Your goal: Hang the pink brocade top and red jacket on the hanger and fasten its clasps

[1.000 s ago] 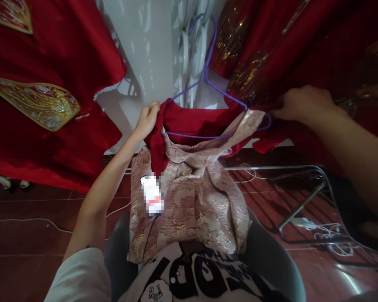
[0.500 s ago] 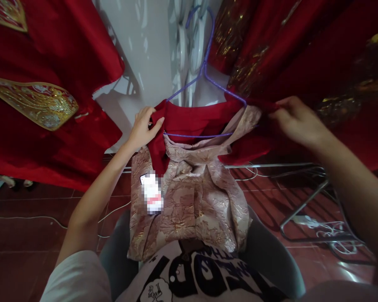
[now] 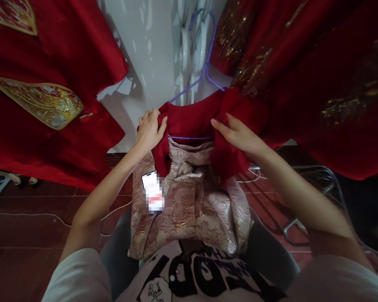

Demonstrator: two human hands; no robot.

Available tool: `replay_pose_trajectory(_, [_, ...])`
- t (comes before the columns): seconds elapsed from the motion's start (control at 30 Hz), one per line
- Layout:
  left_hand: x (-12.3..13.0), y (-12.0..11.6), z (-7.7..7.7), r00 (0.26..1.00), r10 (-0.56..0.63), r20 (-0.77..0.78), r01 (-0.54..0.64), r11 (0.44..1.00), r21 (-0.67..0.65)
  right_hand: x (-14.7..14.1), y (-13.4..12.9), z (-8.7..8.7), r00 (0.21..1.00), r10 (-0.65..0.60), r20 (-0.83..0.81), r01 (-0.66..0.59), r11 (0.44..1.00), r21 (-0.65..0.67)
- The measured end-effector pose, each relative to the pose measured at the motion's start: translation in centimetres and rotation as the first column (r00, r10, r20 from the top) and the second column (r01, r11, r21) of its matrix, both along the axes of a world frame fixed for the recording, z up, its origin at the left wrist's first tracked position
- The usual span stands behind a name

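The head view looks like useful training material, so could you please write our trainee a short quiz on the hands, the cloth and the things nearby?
1. True or false: the left hand and the right hand are both on the red cloth.
2. What colour is the hanger? A) white B) purple C) green
3. Fill in: the phone lies on the patterned fabric, nearer to the ____ hand.

Key: 1. True; 2. B; 3. left
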State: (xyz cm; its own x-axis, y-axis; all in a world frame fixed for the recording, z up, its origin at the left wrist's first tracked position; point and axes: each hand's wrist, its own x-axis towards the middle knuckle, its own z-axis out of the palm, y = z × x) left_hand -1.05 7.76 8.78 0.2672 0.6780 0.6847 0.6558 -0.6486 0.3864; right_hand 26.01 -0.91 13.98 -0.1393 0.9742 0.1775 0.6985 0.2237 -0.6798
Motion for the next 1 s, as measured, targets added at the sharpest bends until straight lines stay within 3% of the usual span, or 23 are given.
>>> replay_pose_trajectory(0.07, [0.0,-0.3,0.3,1.0,-0.005,0.001,0.005,1.0,-0.007,-0.5,-0.5,0.2,0.999,-0.01,-0.042,0.01,1.0,-0.001])
replay_pose_trajectory(0.2, [-0.1,-1.3,0.7,0.995,0.076,0.071,-0.081,0.995,0.058,1.1,-0.6,0.9,0.956,-0.268,0.12,0.253,0.96,0.123])
replay_pose_trajectory(0.27, [-0.3,-1.5,0.5,0.986,0.113,0.126,-0.122,0.99,0.064,2.4,0.1,0.5,0.921,-0.362,0.141,0.333,0.923,0.192])
replay_pose_trajectory(0.33, [-0.4,-1.6,0.3,0.977,0.099,0.187,-0.105,0.994,0.023,3.1,0.8,-0.2,0.918,-0.381,0.112,0.352,0.912,0.211])
replay_pose_trajectory(0.47, [0.9,-1.4,0.2,0.946,0.037,0.323,-0.014,0.997,-0.073,1.9,1.8,-1.0,0.953,-0.293,0.074,0.278,0.947,0.164])
replay_pose_trajectory(0.6, [5.0,-2.0,0.7,0.899,0.052,0.434,-0.018,0.996,-0.083,-1.8,1.6,-1.0,0.987,-0.157,0.04,0.151,0.98,0.126])
replay_pose_trajectory(0.73, [8.3,-3.1,0.0,0.916,-0.084,0.392,0.135,0.985,-0.105,-4.1,1.4,-2.3,0.995,-0.014,-0.103,0.034,0.979,0.2])
replay_pose_trajectory(0.87, [8.3,-3.6,-1.6,0.872,-0.167,0.46,0.257,0.956,-0.14,-4.1,1.8,-4.6,0.963,0.033,-0.266,0.059,0.942,0.332])
replay_pose_trajectory(1.0, [7.7,-4.2,-2.7,0.827,-0.235,0.511,0.343,0.931,-0.127,-4.0,2.3,-6.0,0.916,0.08,-0.393,0.079,0.925,0.372])
